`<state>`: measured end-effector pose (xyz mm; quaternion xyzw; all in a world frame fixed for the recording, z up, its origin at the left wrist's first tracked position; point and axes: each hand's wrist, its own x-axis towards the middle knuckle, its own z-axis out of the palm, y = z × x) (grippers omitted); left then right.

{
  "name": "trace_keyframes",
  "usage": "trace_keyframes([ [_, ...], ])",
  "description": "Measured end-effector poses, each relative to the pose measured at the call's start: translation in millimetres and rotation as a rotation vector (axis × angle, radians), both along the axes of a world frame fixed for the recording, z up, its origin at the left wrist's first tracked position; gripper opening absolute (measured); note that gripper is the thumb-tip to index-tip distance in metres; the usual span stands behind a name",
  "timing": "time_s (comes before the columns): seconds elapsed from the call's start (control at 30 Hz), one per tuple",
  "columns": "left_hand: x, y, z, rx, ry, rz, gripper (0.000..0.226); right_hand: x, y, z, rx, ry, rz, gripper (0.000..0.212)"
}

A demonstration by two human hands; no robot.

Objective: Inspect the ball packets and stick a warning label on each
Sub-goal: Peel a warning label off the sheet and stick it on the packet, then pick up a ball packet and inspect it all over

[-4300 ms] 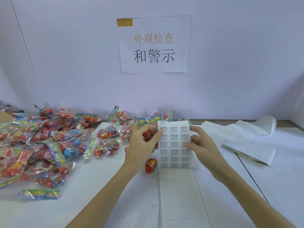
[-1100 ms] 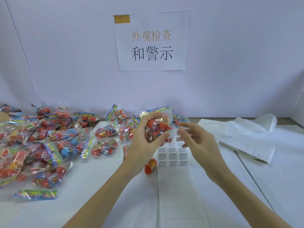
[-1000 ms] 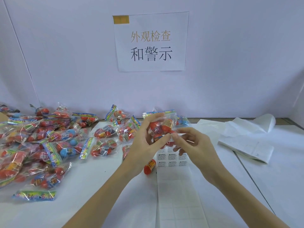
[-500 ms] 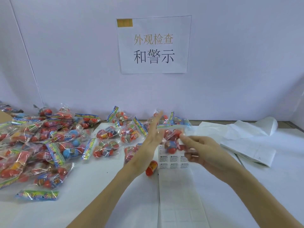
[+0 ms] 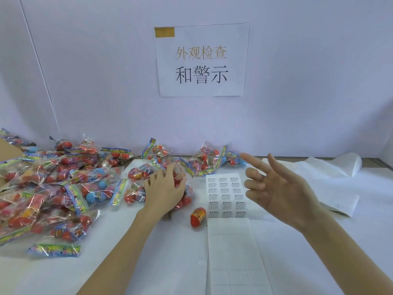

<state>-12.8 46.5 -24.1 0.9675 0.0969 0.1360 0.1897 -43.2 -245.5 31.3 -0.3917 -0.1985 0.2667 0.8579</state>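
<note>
Red-balled packet [image 5: 178, 188] now lies under the left hand [image 5: 164, 192], fingers curling on it. Right hand [image 5: 276, 188], emptied, hovers spread beside the label sheet [image 5: 226, 194]; another round begins.

- Left hand [image 5: 164, 193]: forearm reaching forward, palm down, fingers spread and bent over a ball packet [image 5: 180, 189], resting on it; firm grip not confirmed.
- Right hand [image 5: 278, 188]: raised off the table, palm turned leftward, fingers extended and relaxed, holding nothing.
</note>
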Motion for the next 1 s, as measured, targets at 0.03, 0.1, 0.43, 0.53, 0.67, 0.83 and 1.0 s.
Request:
trace_keyframes([
  [0.03,1.3,0.7,1.2,-0.038,0.012,0.019,0.06,0.4,2.2,-2.0,-0.022,0.02,-0.02,0.059],
  [0.1,2.9,1.8,3.2,-0.129,0.014,0.06,0.063,0.8,5.8,-6.4,-0.059,0.055,-0.064,0.058],
  [0.43,-14.8,-20.9,18.0,-0.182,-0.647,-0.435,0.058,0.7,22.5,-17.8,-0.342,-0.036,-0.378,0.048],
  [0.53,-24.2,-45.2,19.4,-0.102,-0.685,-0.682,0.063,-2.7,29.7,-19.3,-0.431,-0.209,-0.441,0.062],
  [0.67,-34.9,-64.8,17.9,-0.09,-0.619,-0.831,0.071,-5.6,31.8,-21.2,-0.535,-0.259,-0.567,0.022],
  [0.83,-43.6,-69.8,23.8,-0.644,-0.366,-0.679,0.075,-3.9,28.8,-21.8,-0.523,-0.236,-0.651,0.015],
  [1.0,-37.5,-62.3,27.7,-0.973,-0.224,-0.436,0.005,-6.2,31.2,-20.4,-0.472,-0.221,-0.655,0.031],
])
